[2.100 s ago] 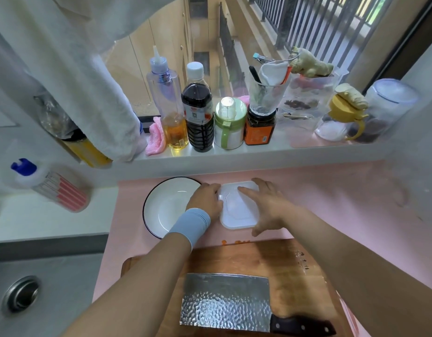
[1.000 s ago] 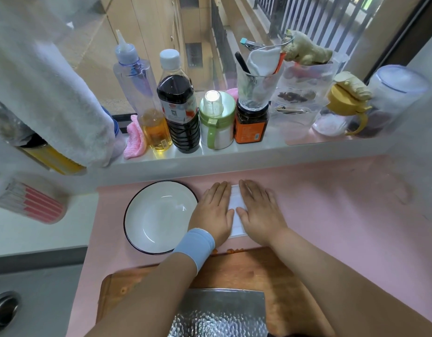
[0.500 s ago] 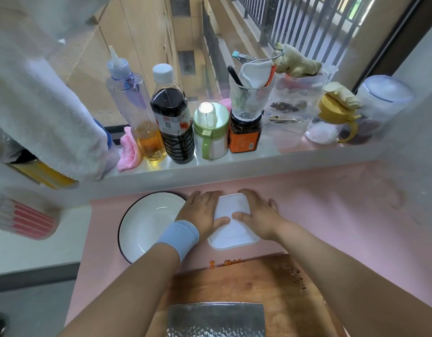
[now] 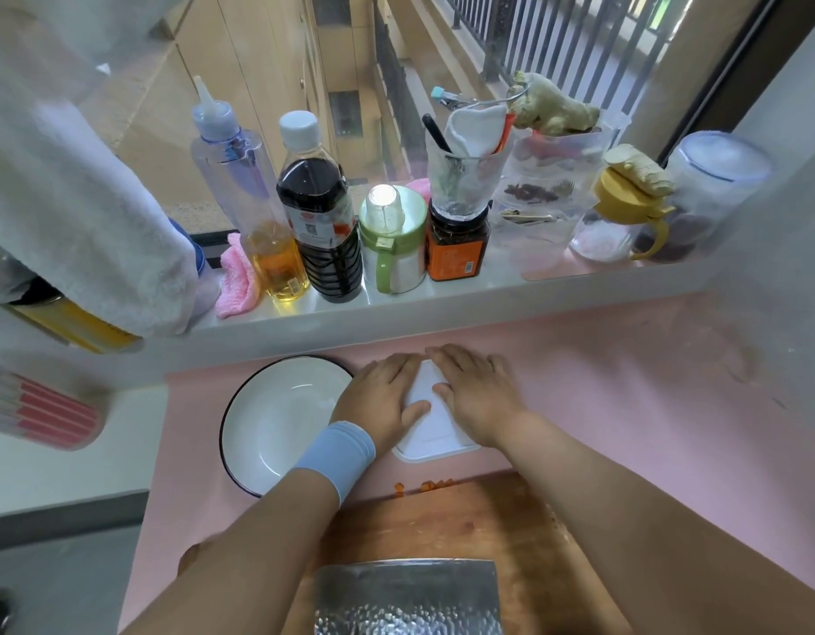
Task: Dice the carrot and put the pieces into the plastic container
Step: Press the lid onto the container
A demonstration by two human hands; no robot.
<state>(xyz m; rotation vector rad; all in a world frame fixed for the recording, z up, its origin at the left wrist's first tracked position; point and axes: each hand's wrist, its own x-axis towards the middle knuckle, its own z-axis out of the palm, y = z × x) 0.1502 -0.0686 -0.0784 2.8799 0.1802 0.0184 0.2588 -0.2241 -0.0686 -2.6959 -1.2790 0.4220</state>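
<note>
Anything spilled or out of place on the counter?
Yes: a few orange carrot bits lie loose at the far edge of the cutting board, by the pink mat, outside the white container that the left hand and right hand press flat on. Nothing else looks off.

The left hand (image 4: 382,401) and right hand (image 4: 476,396) hide most of the plastic container (image 4: 435,435); cleaver (image 4: 408,598) cut off below
</note>
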